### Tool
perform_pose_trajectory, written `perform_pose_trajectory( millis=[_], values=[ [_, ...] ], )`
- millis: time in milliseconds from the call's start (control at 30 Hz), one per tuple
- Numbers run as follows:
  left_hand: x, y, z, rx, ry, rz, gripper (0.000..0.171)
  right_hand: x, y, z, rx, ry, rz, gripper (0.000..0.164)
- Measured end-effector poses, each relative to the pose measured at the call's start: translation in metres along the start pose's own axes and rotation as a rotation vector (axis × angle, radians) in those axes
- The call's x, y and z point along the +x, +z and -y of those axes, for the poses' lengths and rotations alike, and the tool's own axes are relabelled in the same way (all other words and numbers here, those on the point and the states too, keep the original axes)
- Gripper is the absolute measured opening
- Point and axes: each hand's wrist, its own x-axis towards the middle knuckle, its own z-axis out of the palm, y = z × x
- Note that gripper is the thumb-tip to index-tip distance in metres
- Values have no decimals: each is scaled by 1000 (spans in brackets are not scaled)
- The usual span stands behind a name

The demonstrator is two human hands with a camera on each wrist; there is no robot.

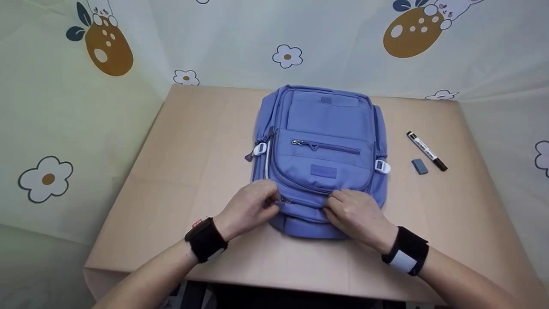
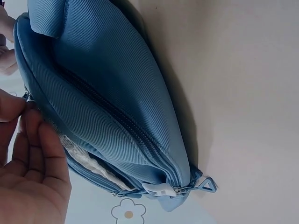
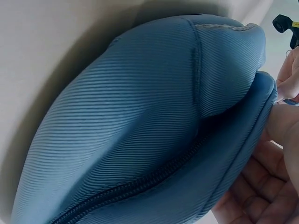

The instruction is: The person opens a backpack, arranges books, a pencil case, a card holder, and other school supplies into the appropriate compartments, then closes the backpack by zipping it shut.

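Blue fabric backpack point(image 1: 324, 155) lies front side up in the middle of the surface point(image 1: 206, 141), top at the far side, base toward the person. Boxy shape with rounded corners; wrist views show fine ribbed weave, soft folds and dark coil zipper teeth.

Left hand point(image 1: 253, 205): fingers curled, thumb and fingertips together, pinching the backpack at the left end of the low pocket zipper point(image 1: 304, 203); exact bit held is partly hidden. Metal slider just beside the fingertips. Right hand point(image 1: 357, 214): fingers curled, clamped on the backpack fabric at the right part of the same pocket, knuckles up.

On the bag front: a straight zipper point(image 1: 330, 147) with triangular pull hanging, flat rectangular patch point(image 1: 323, 171) below it, long curved zipper around the rounded panel. White plastic buckles on both sides, left one point(image 1: 260, 149) and right one point(image 1: 382, 166); pale strip along the left edge.

Right of the bag: slim cylinder marker point(image 1: 426, 151), white barrel, dark ends, lying slanted; small blue-grey block point(image 1: 419, 166), rectangular, near it, apart.

Surface is smooth tan, faint creases. Black wristbands, left point(image 1: 206, 240) and right point(image 1: 405, 252). Pale cloth backdrop point(image 1: 231, 38), printed flowers and brown fruit.
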Motion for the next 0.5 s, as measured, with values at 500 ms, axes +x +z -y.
perform_pose_trajectory(
  millis=[500],
  values=[
    [-1,-15,20,-65,-138,28,18,-2,-3,-2,59,23,-28,8]
  ],
)
